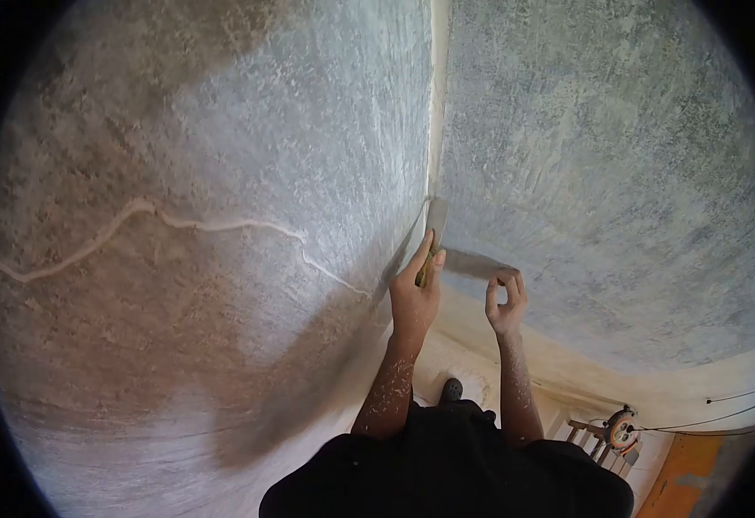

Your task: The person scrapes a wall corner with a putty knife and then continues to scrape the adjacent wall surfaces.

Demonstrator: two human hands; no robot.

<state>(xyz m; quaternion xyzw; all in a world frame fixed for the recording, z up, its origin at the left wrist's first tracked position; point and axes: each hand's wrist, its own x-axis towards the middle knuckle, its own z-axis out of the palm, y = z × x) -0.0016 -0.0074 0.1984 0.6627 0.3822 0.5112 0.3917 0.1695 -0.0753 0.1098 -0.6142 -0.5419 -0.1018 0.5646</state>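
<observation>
My left hand [415, 298] is wrapped round the handle of a putty knife [435, 216], with a finger laid along it. The flat blade points up and its tip touches the corner where two grey plastered walls meet. A pale strip of filler [436, 95] runs up this corner above the blade. To the right, my right hand [507, 302] is raised near the right wall [602, 173], thumb and fingers pinched into a ring. Whatever its fingertips hold, if anything, is too small to make out. Pale flecks cover both forearms.
A wavy pale filled line [222, 226] crosses the left wall [205, 129]. Below are a foot in a dark clog [452, 390], a round fan-like device [623, 428] by wooden slats [598, 447], thin cables, and an orange panel [680, 475] at lower right.
</observation>
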